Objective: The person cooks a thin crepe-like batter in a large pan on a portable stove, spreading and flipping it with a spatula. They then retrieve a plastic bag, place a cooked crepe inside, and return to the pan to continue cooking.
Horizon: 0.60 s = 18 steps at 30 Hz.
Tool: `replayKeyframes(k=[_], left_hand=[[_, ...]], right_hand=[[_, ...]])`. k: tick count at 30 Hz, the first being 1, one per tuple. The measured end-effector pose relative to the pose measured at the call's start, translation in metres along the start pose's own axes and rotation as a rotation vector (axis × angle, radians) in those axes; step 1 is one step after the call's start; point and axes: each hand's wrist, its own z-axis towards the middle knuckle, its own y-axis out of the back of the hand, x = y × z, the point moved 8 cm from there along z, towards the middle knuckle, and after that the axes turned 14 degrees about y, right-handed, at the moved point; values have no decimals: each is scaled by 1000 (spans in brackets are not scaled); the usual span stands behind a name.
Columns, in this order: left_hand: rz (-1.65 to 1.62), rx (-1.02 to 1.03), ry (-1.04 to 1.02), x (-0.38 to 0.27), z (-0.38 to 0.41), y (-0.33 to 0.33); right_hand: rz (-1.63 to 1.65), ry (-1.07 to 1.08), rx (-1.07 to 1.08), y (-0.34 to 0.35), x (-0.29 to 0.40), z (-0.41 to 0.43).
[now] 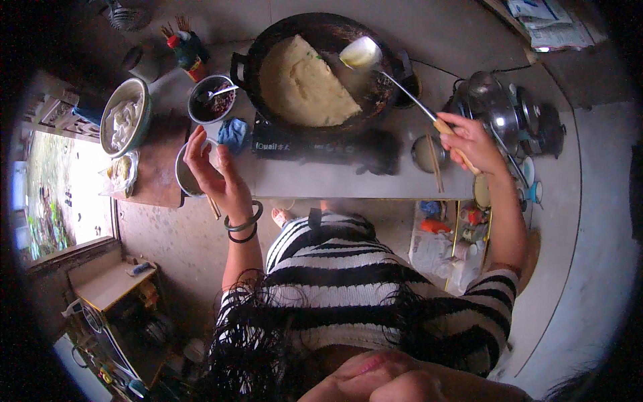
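My right hand (pixel 469 142) grips the wooden handle of a long metal wok spatula (pixel 362 53), whose blade is over the right side of a black two-handled wok (pixel 253 100). In the wok lies a pale flatbread (pixel 309 90), folded into a half shape with green bits in it. The wok stands on a black cooktop (pixel 301 146). My left hand (pixel 218 173) is raised with its fingers apart and holds nothing. It is in front of a bowl (pixel 183 176), which it partly covers, beside a crumpled blue cloth (pixel 232 134).
Left of the wok are a bowl of dark filling (pixel 221 106) with a spoon, a red-capped bottle (pixel 186 59) and a basin of pale contents (pixel 124 123). At right, a small bowl (pixel 426 153) with chopsticks stands near a lidded pot (pixel 485 108). The counter edge (pixel 326 198) runs before me.
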Motion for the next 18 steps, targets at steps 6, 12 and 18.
replayKeyframes(k=[6, 12, 18], left_hand=[[57, -8, -54, -4, 5, 9], [107, 181, -21, -9, 12, -15], [735, 601, -445, -3, 34, -98]], right_hand=[[-357, 178, -47, -18, 36, 47], [-647, 497, -137, -12, 66, 26], [-1010, 501, -173, -18, 55, -18]])
